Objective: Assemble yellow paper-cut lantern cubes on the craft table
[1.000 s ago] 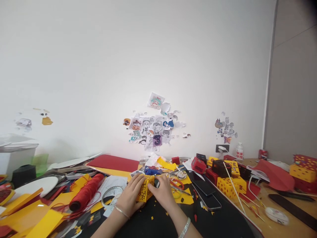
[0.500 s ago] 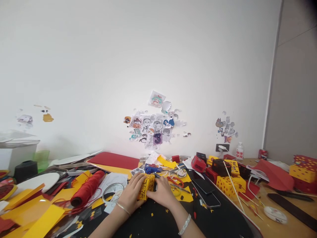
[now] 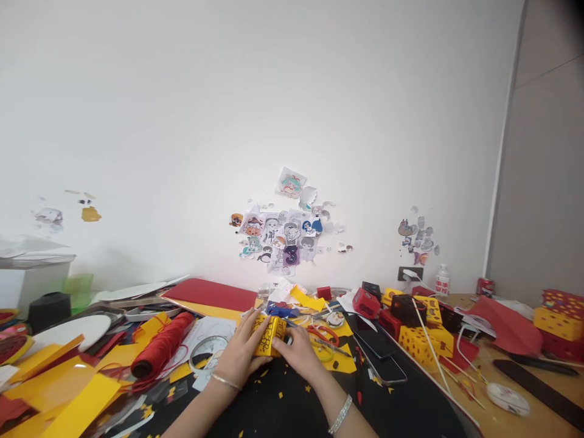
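A small yellow paper box (image 3: 270, 336) with black patterns on its sides is held between my two hands over the black mat (image 3: 292, 404). My left hand (image 3: 244, 344) lies along its left side, fingers reaching over the top and thumb at the lower front. On the right edge presses the thumb of my right hand (image 3: 298, 351), whose other fingers curl behind and are partly hidden. Small yellow paper scraps (image 3: 280, 395) lie on the mat below. Just left of my left hand is a roll of clear tape (image 3: 207, 353).
A red thread spool (image 3: 162, 347) and yellow paper sheets (image 3: 59, 389) crowd the left. Orange-handled scissors (image 3: 323, 333), a dark phone (image 3: 385, 368) and yellow spotted boxes (image 3: 424, 340) stand right. A white mouse (image 3: 507, 398) lies farther right.
The box has turned between my hands, so a wider patterned side now shows toward the left. My left fingers have shifted up and over it; the right hand has barely moved.
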`<state>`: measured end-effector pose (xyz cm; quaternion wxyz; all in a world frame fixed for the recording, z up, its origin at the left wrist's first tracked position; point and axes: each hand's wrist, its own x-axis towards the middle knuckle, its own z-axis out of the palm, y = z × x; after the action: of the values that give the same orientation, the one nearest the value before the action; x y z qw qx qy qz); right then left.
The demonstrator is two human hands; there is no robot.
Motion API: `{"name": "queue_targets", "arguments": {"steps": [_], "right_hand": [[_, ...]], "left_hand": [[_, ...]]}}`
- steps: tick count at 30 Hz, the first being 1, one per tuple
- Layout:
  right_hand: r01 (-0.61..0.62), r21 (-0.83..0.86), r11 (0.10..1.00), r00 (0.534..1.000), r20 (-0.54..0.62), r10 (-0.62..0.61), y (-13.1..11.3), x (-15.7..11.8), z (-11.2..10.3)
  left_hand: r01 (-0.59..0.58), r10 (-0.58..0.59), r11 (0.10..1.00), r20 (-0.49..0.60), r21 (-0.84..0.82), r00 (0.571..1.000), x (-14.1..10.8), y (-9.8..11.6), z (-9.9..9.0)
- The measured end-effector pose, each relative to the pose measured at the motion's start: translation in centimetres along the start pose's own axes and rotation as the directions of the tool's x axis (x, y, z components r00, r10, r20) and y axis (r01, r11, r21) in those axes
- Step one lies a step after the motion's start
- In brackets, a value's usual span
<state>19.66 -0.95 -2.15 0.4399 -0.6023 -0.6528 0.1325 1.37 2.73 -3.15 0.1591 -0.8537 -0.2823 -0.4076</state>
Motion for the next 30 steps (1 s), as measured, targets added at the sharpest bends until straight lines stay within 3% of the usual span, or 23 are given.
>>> {"name": "queue_targets", "arguments": {"steps": [5,8,13,17,19,24,30], "right_hand": [[-0.052,0.100,0.994,0.997,-0.054,0.058,0.4,0.5,1.1],[-0.043,0.094,0.995,0.997,-0.061,0.049,0.2,0.3,1.3],[0.012,0.113,0.993,0.999,-0.048,-0.007,-0.6,-0.3,0.5],[0.045,0.027,0.999,0.973,-0.228,-0.038,-1.0,-0.4,-0.6],[0.066,0.034,0.997,0.964,-0.261,-0.055,-1.1,-0.5,-0.9],[0.126,0.145,0.981,0.984,-0.140,-0.106,-1.2,-0.5,-0.3],[0.092,0.176,0.980,0.993,-0.092,-0.077,-0.9,-0.4,0.6]], "left_hand": [[0.234,-0.247,0.962,-0.085,-0.143,0.965,-0.1,1.5,0.1],[0.291,-0.324,0.922,-0.097,-0.256,0.941,0.2,2.3,0.0],[0.328,-0.376,0.889,-0.100,-0.321,0.921,1.0,2.6,-1.5],[0.325,-0.357,0.877,-0.029,-0.354,0.933,1.2,2.3,-2.7],[0.321,-0.343,0.871,0.008,-0.371,0.939,1.3,2.2,-3.0],[0.321,-0.328,0.851,0.057,-0.416,0.943,1.3,2.3,-3.3],[0.418,-0.428,0.804,0.075,-0.423,0.900,0.8,2.1,-1.2]]}}
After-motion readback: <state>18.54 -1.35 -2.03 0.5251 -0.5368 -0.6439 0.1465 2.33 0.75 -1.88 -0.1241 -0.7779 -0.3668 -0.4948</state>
